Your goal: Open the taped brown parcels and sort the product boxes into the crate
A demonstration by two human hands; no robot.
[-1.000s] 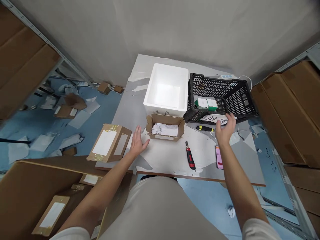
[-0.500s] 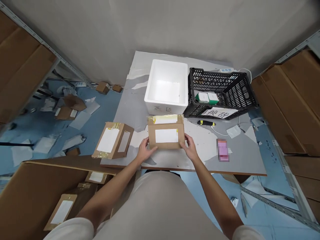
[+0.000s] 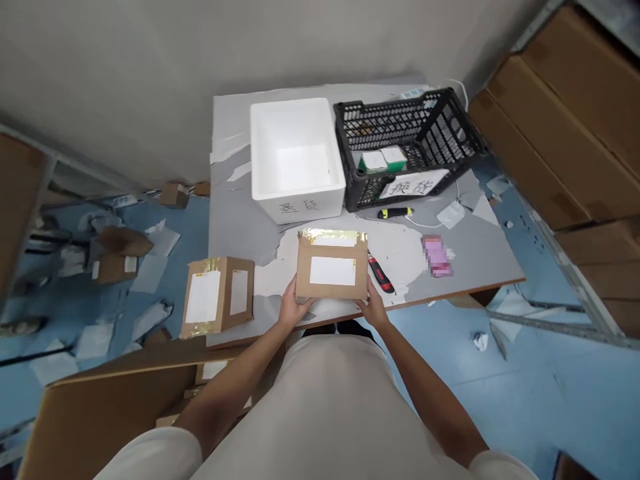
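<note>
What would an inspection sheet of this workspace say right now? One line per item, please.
Surface: grey table, with ragged white patches and dark specks.
Job's things: labelled carton at the table's front, tape along its far edge; resting or lifted, cannot tell.
Hands: left hand and right hand grip its near corners, one each side.
Clutter: box cutter close on its right; second carton at the left edge, seemingly overhanging; yellow-and-black tool; pixelated pink item.
Containers: white foam box; black crate with green-and-white boxes.
Cables: thin white cable by the tool; another behind the crate.
Surroundings: blue floor with scattered papers; stacked cartons at right.
</note>
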